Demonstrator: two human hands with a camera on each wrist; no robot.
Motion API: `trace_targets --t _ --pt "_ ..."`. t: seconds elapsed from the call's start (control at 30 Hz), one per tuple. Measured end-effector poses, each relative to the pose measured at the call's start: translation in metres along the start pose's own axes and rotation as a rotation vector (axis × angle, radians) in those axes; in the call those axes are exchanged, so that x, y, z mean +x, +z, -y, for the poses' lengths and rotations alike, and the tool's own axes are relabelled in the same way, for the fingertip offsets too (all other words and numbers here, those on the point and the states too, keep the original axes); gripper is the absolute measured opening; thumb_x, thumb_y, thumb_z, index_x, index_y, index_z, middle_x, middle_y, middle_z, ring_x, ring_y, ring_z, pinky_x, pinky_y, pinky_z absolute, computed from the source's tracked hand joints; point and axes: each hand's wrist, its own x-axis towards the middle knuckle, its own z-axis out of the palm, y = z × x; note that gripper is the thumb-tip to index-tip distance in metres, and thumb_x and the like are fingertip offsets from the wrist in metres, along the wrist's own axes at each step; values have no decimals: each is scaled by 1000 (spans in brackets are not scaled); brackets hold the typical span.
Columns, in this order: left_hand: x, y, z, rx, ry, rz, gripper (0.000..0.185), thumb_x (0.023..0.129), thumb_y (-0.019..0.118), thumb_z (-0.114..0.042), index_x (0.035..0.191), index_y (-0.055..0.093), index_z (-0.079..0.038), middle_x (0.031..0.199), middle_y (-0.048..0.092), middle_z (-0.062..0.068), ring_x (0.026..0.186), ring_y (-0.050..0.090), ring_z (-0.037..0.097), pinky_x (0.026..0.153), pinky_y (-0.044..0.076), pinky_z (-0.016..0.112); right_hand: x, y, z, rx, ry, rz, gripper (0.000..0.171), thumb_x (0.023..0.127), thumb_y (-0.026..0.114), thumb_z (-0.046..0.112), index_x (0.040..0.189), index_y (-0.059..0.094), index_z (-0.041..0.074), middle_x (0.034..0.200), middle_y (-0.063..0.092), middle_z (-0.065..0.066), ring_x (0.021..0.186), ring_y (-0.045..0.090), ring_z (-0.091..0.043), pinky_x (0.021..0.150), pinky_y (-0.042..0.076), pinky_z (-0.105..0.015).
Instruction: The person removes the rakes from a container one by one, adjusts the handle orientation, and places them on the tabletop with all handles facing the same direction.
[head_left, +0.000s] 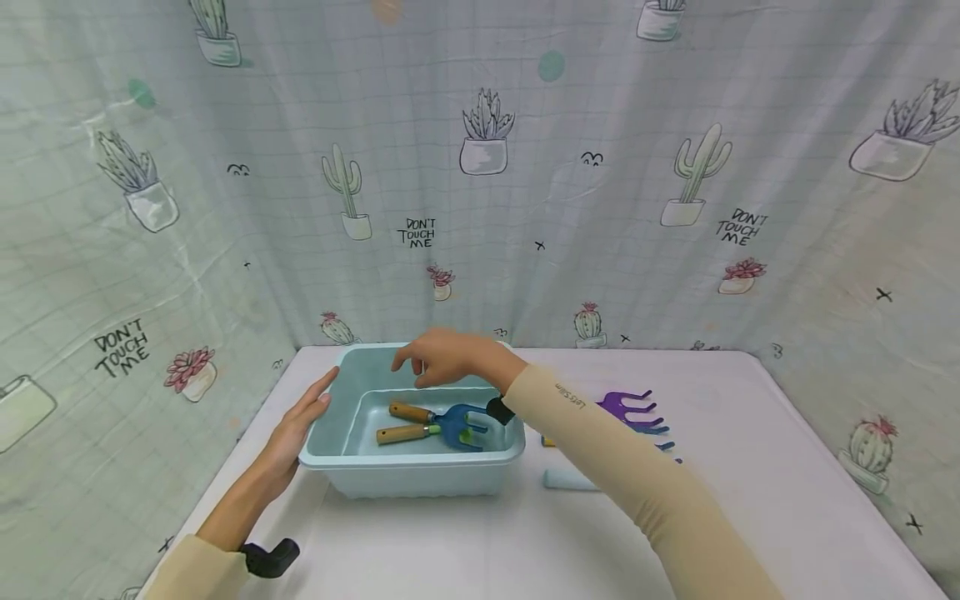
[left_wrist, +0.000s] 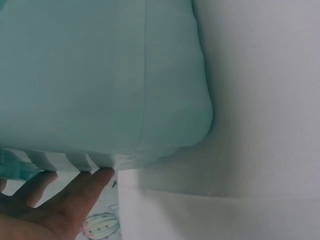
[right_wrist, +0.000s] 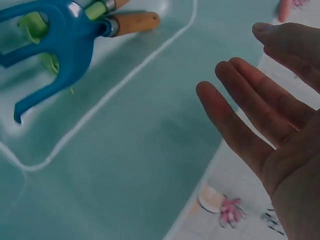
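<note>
A pale blue-green plastic bin (head_left: pixel 412 460) stands on the white table. In it lie a blue hand fork (right_wrist: pixel 75 40) with a wooden handle and, partly under it, a green tool (right_wrist: pixel 34 27), its wooden handle (head_left: pixel 401 433) alongside. My left hand (head_left: pixel 288 437) rests extended fingers against the bin's left side; in the left wrist view its fingertips (left_wrist: pixel 105 172) meet the ribbed edge. Over the back of the bin hovers my right hand (head_left: pixel 450 357), holding nothing. Its fingers are relaxed and apart in the right wrist view, above the tools' handle ends.
Right of the bin, partly hidden behind my right forearm, lie a purple hand rake (head_left: pixel 626 404) and blue tines (head_left: pixel 652 428). A light blue cylinder (head_left: pixel 567 479) lies nearer me. A cactus-print curtain (head_left: pixel 480 208) encloses the table's back and sides.
</note>
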Motion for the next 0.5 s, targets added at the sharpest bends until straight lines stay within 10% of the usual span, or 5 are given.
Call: trace_targets --t 0.5 --pt "0 0 0 -5 17 -7 60 111 31 -50 167 10 -38 177 -5 -1 162 -6 41 121 5 77 40 54 -13 177 197 115 46 96 71 11 141 63 17 133 64 -7 98 60 -15 76 56 -26"
